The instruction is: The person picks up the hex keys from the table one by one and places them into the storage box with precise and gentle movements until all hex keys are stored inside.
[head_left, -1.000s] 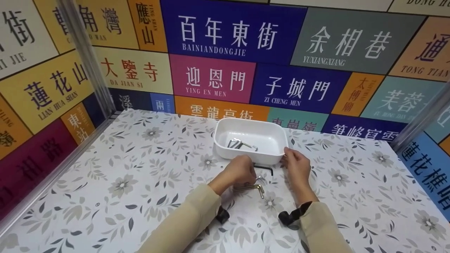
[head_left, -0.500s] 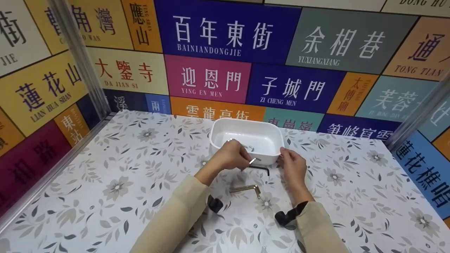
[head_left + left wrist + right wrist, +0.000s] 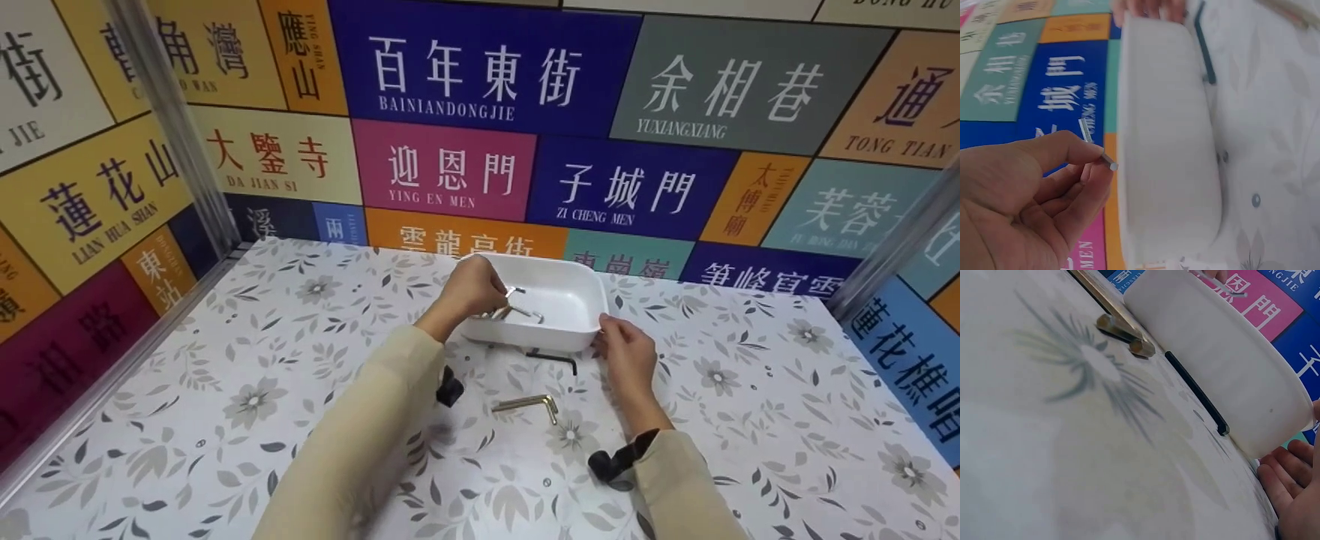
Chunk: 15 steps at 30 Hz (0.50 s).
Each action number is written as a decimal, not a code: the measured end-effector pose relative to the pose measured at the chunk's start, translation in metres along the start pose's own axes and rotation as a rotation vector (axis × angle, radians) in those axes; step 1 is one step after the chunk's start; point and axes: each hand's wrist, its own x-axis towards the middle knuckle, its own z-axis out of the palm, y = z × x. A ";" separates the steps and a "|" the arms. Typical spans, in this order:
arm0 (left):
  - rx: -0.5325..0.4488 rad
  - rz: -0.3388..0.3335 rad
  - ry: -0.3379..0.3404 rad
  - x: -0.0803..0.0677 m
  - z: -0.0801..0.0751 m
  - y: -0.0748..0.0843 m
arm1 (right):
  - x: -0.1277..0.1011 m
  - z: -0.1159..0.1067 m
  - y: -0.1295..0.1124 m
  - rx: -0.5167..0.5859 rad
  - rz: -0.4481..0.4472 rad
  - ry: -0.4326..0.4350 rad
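Note:
A white plastic tub stands on the flowered table, with several silver hex keys lying inside. My left hand is over the tub's left rim and pinches a small silver hex key between thumb and fingers; its tip sticks out over the tub. My right hand holds the tub's near right corner, fingers against the wall. A black hex key lies just in front of the tub. A brass-coloured hex key lies nearer to me.
The flowered tabletop is boxed in by walls of coloured street-sign panels, with metal corner posts at left and right. Black wrist straps show at both sleeves.
My left hand has lifted a silver hex key from the table in front of the tub and carried it up over the tub's left rim. The right hand has stayed at the tub's corner.

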 end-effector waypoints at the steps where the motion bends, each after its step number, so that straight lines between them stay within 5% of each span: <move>1: 0.019 -0.014 0.009 0.003 0.002 -0.001 | 0.000 0.000 0.001 -0.003 0.003 -0.001; 9: 0.110 -0.152 0.077 0.025 0.018 -0.010 | 0.000 -0.001 0.000 -0.023 0.022 -0.010; 15: 0.294 -0.199 0.093 0.033 0.032 -0.014 | 0.000 0.000 0.000 -0.002 -0.003 -0.021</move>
